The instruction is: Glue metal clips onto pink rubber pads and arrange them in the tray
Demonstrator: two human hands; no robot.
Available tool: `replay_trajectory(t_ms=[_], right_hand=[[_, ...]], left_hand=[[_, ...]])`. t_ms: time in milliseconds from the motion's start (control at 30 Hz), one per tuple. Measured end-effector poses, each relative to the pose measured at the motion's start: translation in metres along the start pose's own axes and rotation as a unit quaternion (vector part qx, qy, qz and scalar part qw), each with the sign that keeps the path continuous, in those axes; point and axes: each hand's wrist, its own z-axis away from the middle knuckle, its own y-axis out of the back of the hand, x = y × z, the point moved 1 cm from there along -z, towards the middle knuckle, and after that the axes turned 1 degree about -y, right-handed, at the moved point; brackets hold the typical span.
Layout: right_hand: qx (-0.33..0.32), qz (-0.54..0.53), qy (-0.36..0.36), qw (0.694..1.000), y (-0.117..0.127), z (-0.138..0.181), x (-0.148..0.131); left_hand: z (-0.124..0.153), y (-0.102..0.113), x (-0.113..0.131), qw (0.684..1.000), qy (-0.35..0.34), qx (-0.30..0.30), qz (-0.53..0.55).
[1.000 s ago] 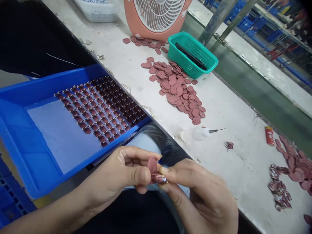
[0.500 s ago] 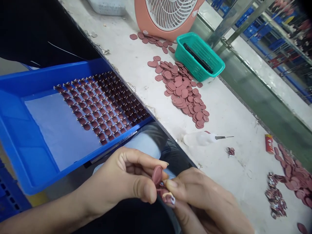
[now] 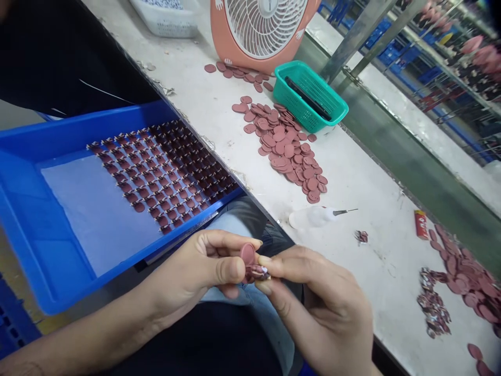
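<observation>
- White, scuffed surface (image 3: 364, 177) runs along the person's right, with racks and blue bins blurred behind it.
- Two hands meet over the lap: the left hand (image 3: 195, 271) has its grip closed on one pink oval (image 3: 247, 254), held upright between thumb and forefinger.
- The right hand (image 3: 321, 308) pinches one small patterned piece (image 3: 259, 272) against the oval's lower end.
- One blue tray (image 3: 23, 209) sits at the left, holding many rows of finished pieces (image 3: 164, 172), too many to count.
- On the surface lie one clear bottle (image 3: 313, 215), one green basket (image 3: 336, 107), one fan (image 3: 262, 26), one red tube (image 3: 420, 224) and three loose heaps of ovals, the largest (image 3: 287, 149) beside the basket.
- Nothing lies between the hands and the tray.
- Half a second ago the oval was tilted nearly edge-on and the patterned piece sat lower; now they press together.
</observation>
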Motion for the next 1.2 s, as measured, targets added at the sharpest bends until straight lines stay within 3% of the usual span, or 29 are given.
replay_trajectory(t_ms=[267, 1000, 1200], right_hand=[[-0.016, 0.031, -0.01, 0.999, 0.002, -0.005, -0.004], [-0.03, 0.042, 0.01, 0.999, -0.001, -0.014, 0.005], [-0.028, 0.03, -0.008, 0.999, -0.002, -0.013, 0.008]], left_hand=[[-0.001, 0.008, -0.001, 0.999, 0.046, -0.004, 0.022], [-0.007, 0.014, -0.008, 0.996, 0.037, 0.044, 0.068], [-0.009, 0.015, -0.009, 0.997, 0.039, 0.027, 0.062]])
